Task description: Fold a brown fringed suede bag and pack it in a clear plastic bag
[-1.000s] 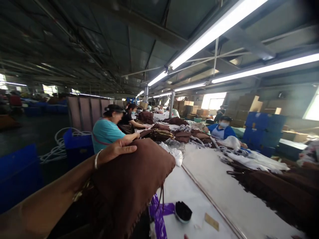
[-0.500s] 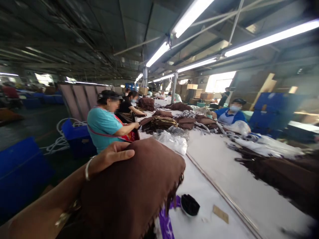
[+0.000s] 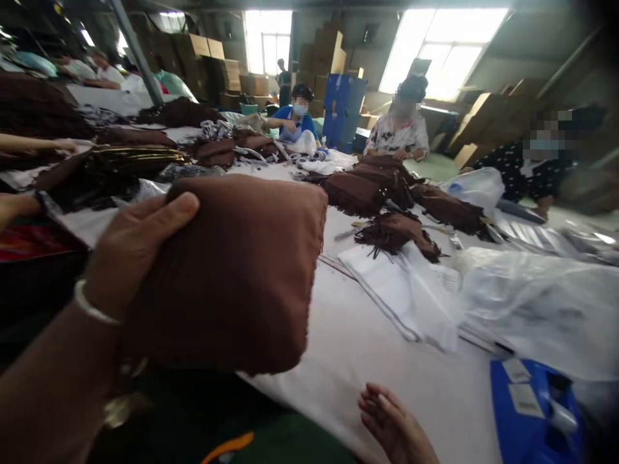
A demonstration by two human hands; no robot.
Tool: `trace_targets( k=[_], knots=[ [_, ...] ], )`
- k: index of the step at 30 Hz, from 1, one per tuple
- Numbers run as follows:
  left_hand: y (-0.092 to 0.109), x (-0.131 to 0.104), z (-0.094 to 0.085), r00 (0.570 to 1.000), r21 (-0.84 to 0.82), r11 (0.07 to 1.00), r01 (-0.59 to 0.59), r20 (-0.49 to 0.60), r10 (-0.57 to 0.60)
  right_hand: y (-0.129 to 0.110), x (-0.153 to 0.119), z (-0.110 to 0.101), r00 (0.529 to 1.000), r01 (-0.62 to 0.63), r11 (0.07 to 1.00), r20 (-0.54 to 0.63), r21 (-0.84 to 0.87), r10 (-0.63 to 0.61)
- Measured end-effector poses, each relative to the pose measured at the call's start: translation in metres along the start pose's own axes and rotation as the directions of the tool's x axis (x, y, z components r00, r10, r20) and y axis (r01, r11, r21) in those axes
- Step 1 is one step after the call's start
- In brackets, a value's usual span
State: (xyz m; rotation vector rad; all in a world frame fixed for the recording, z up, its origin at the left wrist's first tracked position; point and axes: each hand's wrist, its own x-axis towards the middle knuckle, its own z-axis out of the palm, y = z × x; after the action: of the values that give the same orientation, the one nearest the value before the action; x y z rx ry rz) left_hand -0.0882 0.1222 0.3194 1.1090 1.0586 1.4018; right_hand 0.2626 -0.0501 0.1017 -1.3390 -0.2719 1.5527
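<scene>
My left hand (image 3: 138,241), with a pale bangle on its wrist, is closed on the edge of a folded brown fringed scarf (image 3: 236,277). Its thumb lies on the near face, and the other fingers are hidden behind the cloth. The scarf is held up above the near side of the white table (image 3: 348,335), with its fringed edge to the right. Low in the view, over the table, my right hand (image 3: 394,422) is empty, its fingers loosely bent and a little apart. It is clear of the scarf.
To the right are a blue tape dispenser (image 3: 536,412), clear plastic bags (image 3: 541,303) and white bags (image 3: 406,290). Fringed brown cloth (image 3: 401,232) and larger brown piles (image 3: 358,187) lie farther back. Several people sit across the table; a co-worker's arm (image 3: 19,209) reaches in from the left.
The view has swung right and down. The scarf is still in my left hand, now turned more upright. My right hand, the tape dispenser and the plastic bags have come into view.
</scene>
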Motion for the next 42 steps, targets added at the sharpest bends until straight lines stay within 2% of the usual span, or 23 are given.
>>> trace_targets(
  k=[2,4,5,6,7,8,9,11,12,14,17,19,20,22,23,24,26,29,32,34,37,39,42],
  knots=[
    [-0.031,-0.013,0.046,0.998,-0.110,0.992,-0.061,0.016,0.063,-0.005,-0.006,-0.023,0.998,0.053,0.998,-0.032,0.027,-0.052],
    [-0.078,-0.040,0.082,0.993,-0.122,0.992,-0.010,0.117,0.024,-0.007,-0.013,-0.055,0.994,0.071,0.996,-0.089,0.058,-0.066],
    [-0.106,-0.058,0.095,0.954,-0.018,0.997,0.077,0.293,-0.069,-0.007,-0.016,-0.072,0.989,0.072,0.994,-0.131,0.081,-0.061],
    [-0.132,-0.078,0.104,0.866,0.140,0.979,0.150,0.460,-0.199,-0.005,-0.018,-0.090,0.982,0.073,0.992,-0.180,0.107,-0.053],
    [-0.157,-0.099,0.109,0.746,0.298,0.938,0.176,0.581,-0.324,-0.003,-0.021,-0.106,0.973,0.074,0.988,-0.226,0.137,-0.042],
    [-0.178,-0.119,0.110,0.637,0.437,0.885,0.158,0.640,-0.430,0.001,-0.023,-0.120,0.965,0.079,0.983,-0.262,0.164,-0.034],
    [-0.194,-0.136,0.109,0.577,0.522,0.848,0.088,0.667,-0.471,0.005,-0.026,-0.131,0.959,0.090,0.978,-0.281,0.185,-0.035],
    [-0.210,-0.157,0.102,0.538,0.616,0.786,-0.064,0.684,-0.493,0.014,-0.030,-0.143,0.959,0.129,0.972,-0.275,0.196,-0.071],
    [-0.211,-0.160,0.099,0.553,0.634,0.764,-0.120,0.682,-0.480,0.018,-0.032,-0.145,0.957,0.150,0.973,-0.272,0.175,-0.099],
    [-0.209,-0.152,0.097,0.629,0.654,0.731,-0.195,0.656,-0.418,0.022,-0.035,-0.140,0.941,0.193,0.980,-0.292,0.050,-0.171],
    [-0.207,-0.120,0.106,0.746,0.642,0.673,-0.368,0.636,-0.198,0.020,-0.036,-0.120,0.868,0.281,0.895,-0.306,-0.347,-0.391],
    [-0.214,-0.094,0.117,0.760,0.631,0.574,-0.522,0.649,-0.023,0.012,-0.033,-0.099,0.766,0.419,0.645,-0.133,-0.639,-0.629],
    [-0.220,-0.081,0.122,0.759,0.638,0.508,-0.579,0.650,0.048,0.007,-0.028,-0.087,0.693,0.490,0.456,0.014,-0.742,-0.721],
    [-0.235,-0.056,0.135,0.768,0.682,0.380,-0.625,0.626,0.138,-0.003,-0.013,-0.062,0.554,0.544,0.057,0.307,-0.837,-0.774],
    [-0.244,-0.044,0.141,0.780,0.709,0.339,-0.618,0.606,0.155,-0.008,-0.002,-0.050,0.522,0.514,-0.105,0.407,-0.851,-0.749],
    [-0.252,-0.032,0.147,0.794,0.728,0.328,-0.602,0.588,0.153,-0.013,0.010,-0.039,0.521,0.462,-0.229,0.471,-0.857,-0.712],
    [-0.264,-0.009,0.158,0.804,0.722,0.378,-0.579,0.582,0.120,-0.023,0.034,-0.024,0.566,0.366,-0.378,0.526,-0.850,-0.635],
    [-0.264,0.022,0.170,0.765,0.635,0.496,-0.592,0.637,0.097,-0.047,0.056,-0.017,0.650,0.333,-0.436,0.539,-0.836,-0.536],
    [-0.245,0.045,0.173,0.729,0.556,0.557,-0.617,0.670,0.140,-0.089,0.054,-0.017,0.688,0.307,-0.398,0.490,-0.865,-0.535],
    [-0.230,0.054,0.169,0.762,0.503,0.662,-0.557,0.626,0.165,-0.122,0.045,-0.016,0.729,0.256,-0.314,0.396,-0.914,-0.559],
    [-0.223,0.053,0.159,0.854,0.411,0.842,-0.350,0.509,0.107,-0.164,0.030,-0.009,0.776,0.221,-0.185,0.288,-0.958,-0.561],
    [-0.229,0.046,0.152,0.873,0.420,0.868,-0.263,0.487,0.029,-0.184,0.025,-0.003,0.776,0.215,-0.171,0.274,-0.962,-0.567],
    [-0.245,0.035,0.152,0.876,0.489,0.840,-0.235,0.481,-0.035,-0.203,0.020,0.006,0.787,0.168,-0.181,0.242,-0.969,-0.568]
  ],
)
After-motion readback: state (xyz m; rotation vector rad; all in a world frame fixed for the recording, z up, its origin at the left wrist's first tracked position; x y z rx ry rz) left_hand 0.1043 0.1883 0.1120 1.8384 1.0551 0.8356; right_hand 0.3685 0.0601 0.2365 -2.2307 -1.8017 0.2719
